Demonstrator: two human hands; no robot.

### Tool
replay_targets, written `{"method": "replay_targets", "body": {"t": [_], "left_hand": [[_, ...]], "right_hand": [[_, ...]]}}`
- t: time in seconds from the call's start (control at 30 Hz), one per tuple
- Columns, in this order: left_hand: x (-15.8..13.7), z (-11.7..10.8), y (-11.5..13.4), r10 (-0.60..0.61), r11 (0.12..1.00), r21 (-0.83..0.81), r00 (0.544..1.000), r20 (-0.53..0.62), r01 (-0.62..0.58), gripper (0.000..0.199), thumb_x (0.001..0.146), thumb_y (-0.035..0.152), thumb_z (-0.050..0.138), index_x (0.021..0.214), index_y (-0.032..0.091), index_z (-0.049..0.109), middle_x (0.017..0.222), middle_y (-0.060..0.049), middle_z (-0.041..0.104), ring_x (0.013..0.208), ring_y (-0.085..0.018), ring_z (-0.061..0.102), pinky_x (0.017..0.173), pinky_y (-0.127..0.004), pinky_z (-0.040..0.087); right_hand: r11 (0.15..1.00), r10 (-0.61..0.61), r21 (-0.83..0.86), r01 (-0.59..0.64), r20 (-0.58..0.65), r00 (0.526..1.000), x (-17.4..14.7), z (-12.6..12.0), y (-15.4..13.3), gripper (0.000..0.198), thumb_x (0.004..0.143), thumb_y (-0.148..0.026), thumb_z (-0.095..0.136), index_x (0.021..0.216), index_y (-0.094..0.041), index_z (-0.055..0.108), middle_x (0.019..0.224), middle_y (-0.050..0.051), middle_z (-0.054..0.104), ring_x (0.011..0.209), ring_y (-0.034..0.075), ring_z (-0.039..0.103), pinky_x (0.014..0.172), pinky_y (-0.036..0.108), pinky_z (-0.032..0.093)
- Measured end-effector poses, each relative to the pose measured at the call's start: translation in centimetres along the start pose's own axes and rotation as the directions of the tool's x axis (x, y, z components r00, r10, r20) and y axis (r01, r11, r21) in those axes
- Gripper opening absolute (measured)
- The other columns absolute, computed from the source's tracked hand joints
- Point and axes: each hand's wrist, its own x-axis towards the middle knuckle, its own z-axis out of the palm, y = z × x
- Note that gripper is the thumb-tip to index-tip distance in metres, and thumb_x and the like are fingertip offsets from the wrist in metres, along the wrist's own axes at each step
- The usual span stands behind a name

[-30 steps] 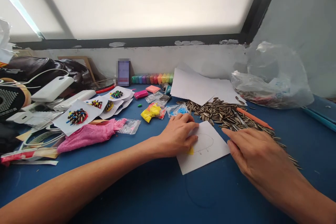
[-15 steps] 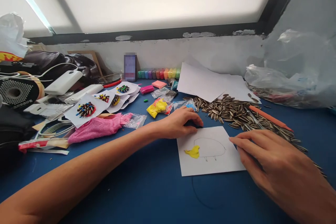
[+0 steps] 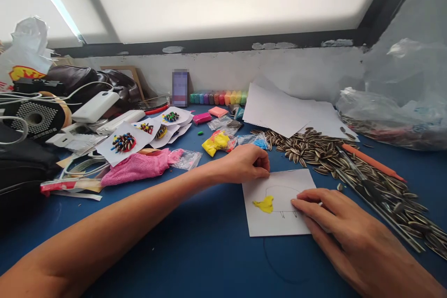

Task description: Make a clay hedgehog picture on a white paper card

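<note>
A white sheet of paper (image 3: 256, 226) lies flat on the blue table, carrying a pencilled rounded body outline with short legs. Yellow modelling clay (image 3: 265, 204) is spread at the left end of that drawing. My left hand (image 3: 246, 164) is closed at the paper's upper left edge, fingers curled and thumb against the sheet. Over the paper's right side my right hand (image 3: 335, 223) rests with its fingers stretched out, tips on the right part of the outline. Nothing held shows in it. Sunflower seeds (image 3: 314, 151) are heaped beyond and beside the right hand.
An orange pen (image 3: 373, 163) and a clear-barrelled pen (image 3: 359, 177) lie on the seeds. White sheets (image 3: 275, 111) sit behind. Seed-studded clay pieces (image 3: 124, 143), a pink cloth (image 3: 136, 171) and a yellow clay packet (image 3: 214, 143) are at left. A phone (image 3: 180, 88) stands against the wall.
My right hand has moved left and inward, from the paper's right edge onto the drawing. The left hand's fingers have curled in more. The whole view has shifted slightly.
</note>
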Motion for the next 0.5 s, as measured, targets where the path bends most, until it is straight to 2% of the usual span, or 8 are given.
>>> {"method": "replay_targets", "body": {"t": [0.13, 0.27, 0.4, 0.5], "left_hand": [[-0.1, 0.1, 0.4, 0.033, 0.998, 0.059, 0.999, -0.037, -0.031, 0.008, 0.080, 0.013, 0.057, 0.078, 0.015, 0.064, 0.081, -0.002, 0.067, 0.073, -0.014, 0.058, 0.062, -0.025, 0.041], [0.1, 0.7, 0.6, -0.007, 1.000, 0.003, 0.997, -0.073, 0.007, 0.010, 0.083, 0.015, 0.054, 0.082, 0.016, 0.064, 0.081, -0.002, 0.068, 0.073, -0.014, 0.059, 0.062, -0.024, 0.042], [0.5, 1.8, 0.2, 0.034, 0.999, 0.013, 0.988, -0.153, -0.032, 0.010, 0.084, 0.016, 0.056, 0.080, 0.016, 0.064, 0.078, -0.002, 0.067, 0.071, -0.014, 0.058, 0.064, -0.026, 0.044], [0.5, 1.8, 0.1, 0.069, 0.997, 0.053, 0.984, -0.165, -0.061, 0.008, 0.084, 0.014, 0.058, 0.083, 0.015, 0.066, 0.084, -0.004, 0.068, 0.080, -0.016, 0.060, 0.075, -0.029, 0.048]], "right_hand": [[0.999, -0.001, -0.032, 0.000, -0.028, 1.000, 0.2, -0.1, 0.4, 0.029, 0.099, -0.021, 0.040, 0.108, -0.018, 0.067, 0.101, 0.009, 0.068, 0.087, 0.020, 0.069, 0.078, 0.035, 0.056], [0.998, 0.000, -0.055, -0.003, -0.054, 0.999, 0.7, -0.5, 0.8, 0.031, 0.099, -0.020, 0.039, 0.104, -0.016, 0.069, 0.100, 0.010, 0.070, 0.082, 0.020, 0.070, 0.072, 0.033, 0.058], [1.000, 0.001, -0.002, 0.000, 0.021, 1.000, 1.6, -0.6, 0.6, 0.030, 0.096, -0.018, 0.041, 0.104, -0.016, 0.070, 0.102, 0.011, 0.070, 0.083, 0.020, 0.070, 0.070, 0.032, 0.059], [0.998, -0.012, 0.063, 0.008, 0.064, 0.998, 2.2, -0.3, 0.4, 0.030, 0.094, -0.014, 0.042, 0.102, -0.017, 0.071, 0.099, 0.010, 0.070, 0.084, 0.020, 0.069, 0.071, 0.031, 0.059]]}}
